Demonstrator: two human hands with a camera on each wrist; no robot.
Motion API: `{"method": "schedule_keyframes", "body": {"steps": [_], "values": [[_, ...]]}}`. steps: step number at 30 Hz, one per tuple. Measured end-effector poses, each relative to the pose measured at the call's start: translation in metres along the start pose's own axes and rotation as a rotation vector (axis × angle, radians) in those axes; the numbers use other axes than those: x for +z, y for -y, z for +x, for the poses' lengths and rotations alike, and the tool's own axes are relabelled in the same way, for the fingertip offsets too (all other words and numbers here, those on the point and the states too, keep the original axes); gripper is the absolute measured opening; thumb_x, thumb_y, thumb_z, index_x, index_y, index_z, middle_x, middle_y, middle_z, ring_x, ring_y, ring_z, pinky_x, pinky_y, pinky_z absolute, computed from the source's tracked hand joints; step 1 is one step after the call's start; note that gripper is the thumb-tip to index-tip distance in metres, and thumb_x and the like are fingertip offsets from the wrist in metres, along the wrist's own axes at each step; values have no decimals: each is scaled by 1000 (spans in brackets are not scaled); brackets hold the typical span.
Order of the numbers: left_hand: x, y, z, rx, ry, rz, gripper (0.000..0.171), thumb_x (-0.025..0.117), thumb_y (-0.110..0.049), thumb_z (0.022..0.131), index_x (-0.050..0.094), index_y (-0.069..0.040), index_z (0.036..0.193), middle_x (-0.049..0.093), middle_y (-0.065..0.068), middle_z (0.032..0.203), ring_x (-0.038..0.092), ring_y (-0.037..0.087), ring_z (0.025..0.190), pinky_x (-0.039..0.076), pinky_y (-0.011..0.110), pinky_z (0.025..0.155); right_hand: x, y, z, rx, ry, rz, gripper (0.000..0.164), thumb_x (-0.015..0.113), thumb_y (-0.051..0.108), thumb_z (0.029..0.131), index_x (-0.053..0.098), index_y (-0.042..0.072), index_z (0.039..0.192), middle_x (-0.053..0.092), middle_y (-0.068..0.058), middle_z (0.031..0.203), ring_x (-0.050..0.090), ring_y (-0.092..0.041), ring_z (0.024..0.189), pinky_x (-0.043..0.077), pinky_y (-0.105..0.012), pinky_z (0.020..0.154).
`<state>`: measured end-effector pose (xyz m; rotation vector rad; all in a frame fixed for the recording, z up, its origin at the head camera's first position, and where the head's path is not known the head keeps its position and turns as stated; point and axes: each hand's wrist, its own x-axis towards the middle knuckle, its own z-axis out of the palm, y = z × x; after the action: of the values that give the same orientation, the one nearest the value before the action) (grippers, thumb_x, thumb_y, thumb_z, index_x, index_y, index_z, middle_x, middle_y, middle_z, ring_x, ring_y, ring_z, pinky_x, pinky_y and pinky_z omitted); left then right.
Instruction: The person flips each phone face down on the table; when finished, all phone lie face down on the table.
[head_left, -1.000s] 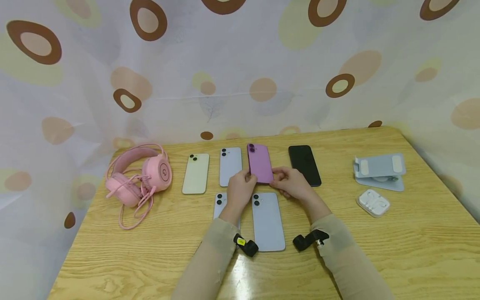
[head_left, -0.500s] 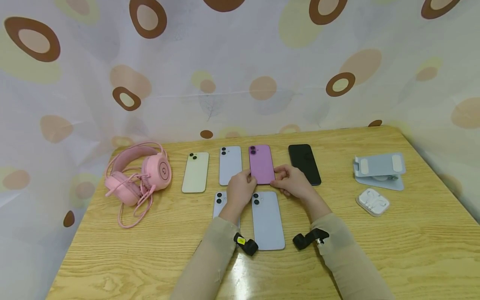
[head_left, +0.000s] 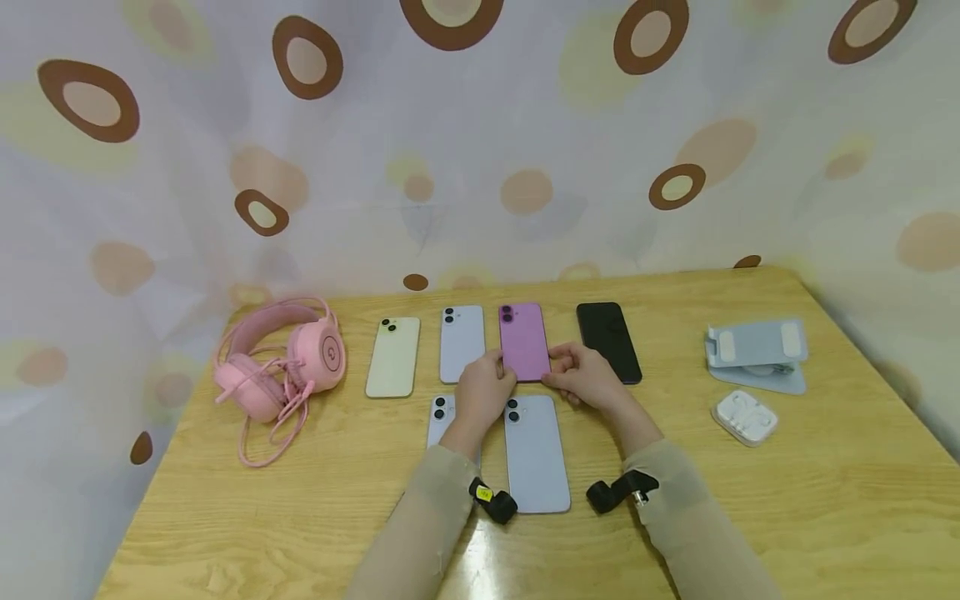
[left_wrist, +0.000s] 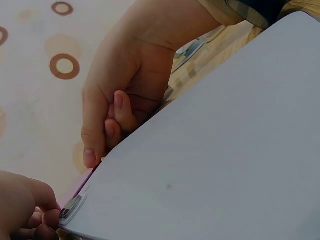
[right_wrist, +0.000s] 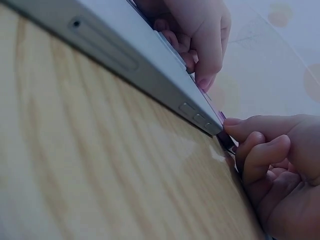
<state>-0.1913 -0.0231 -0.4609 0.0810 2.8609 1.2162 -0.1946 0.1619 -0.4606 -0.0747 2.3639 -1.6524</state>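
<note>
A purple phone (head_left: 525,343) lies back up on the table in the head view, its two camera lenses at the far left corner. My left hand (head_left: 483,390) holds its lower left edge, with bent fingers and thumb. At the lower right corner, my right hand (head_left: 588,379) pinches the edge between thumb and curled fingers. Close in front of the purple phone is a pale blue phone (head_left: 537,454), which fills much of the left wrist view. Another pale phone (head_left: 440,417) is partly hidden under my left wrist. In both wrist views only a thin strip of purple shows.
To the left are a pale yellow phone (head_left: 393,357) and pink headphones (head_left: 281,358) with a looped cable. A light blue phone (head_left: 462,343) lies beside the purple one. A black phone (head_left: 609,342), a folding stand (head_left: 757,354) and boxed earphones (head_left: 746,417) are on the right.
The purple phone was slightly skewed and raised at first; it now lies flat and straighter, level with its neighbour. Both hands stay at its lower edges. The head view has tipped up slightly.
</note>
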Motion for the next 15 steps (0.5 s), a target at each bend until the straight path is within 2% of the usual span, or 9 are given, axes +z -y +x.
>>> {"method": "schedule_keyframes", "body": {"steps": [4, 8, 10, 12, 15], "values": [[2, 1, -1, 1, -10, -12, 40, 58, -15, 89, 59, 0, 127, 45, -3, 54, 38, 8, 44, 31, 22, 39, 1, -2, -6, -25, 8, -5, 47, 69, 8, 87, 50, -5, 127, 55, -6, 75, 45, -10, 46, 40, -21, 42], [3, -2, 0, 18, -18, 11, 18, 57, -14, 88, 66, -1, 99, 51, 1, 59, 45, 11, 49, 36, 23, 42, -9, 7, -18, -85, 12, -33, 48, 69, 9, 88, 50, -7, 129, 55, -9, 78, 46, -12, 49, 40, -22, 43], [3, -7, 0, 25, -18, 30, 19, 57, -14, 88, 66, -1, 100, 63, 7, 75, 50, 12, 57, 39, 23, 46, -20, 6, -23, -127, -17, -72, 45, 68, 11, 89, 52, -6, 128, 56, -10, 83, 47, -12, 53, 41, -22, 47], [4, -14, -1, 34, -16, 24, 24, 57, -14, 88, 66, -1, 106, 68, 11, 88, 52, 14, 59, 41, 25, 48, -33, 3, -28, -162, -82, -131, 41, 67, 12, 90, 55, -6, 125, 56, -11, 86, 48, -13, 57, 43, -23, 50], [8, -28, -1, 73, -2, -19, 40, 58, -16, 90, 59, -1, 127, 67, 8, 85, 48, 11, 58, 39, 24, 49, -52, -13, -28, -172, -200, -186, 37, 65, 17, 92, 58, -3, 122, 57, -11, 90, 48, -12, 60, 44, -22, 55]]}}
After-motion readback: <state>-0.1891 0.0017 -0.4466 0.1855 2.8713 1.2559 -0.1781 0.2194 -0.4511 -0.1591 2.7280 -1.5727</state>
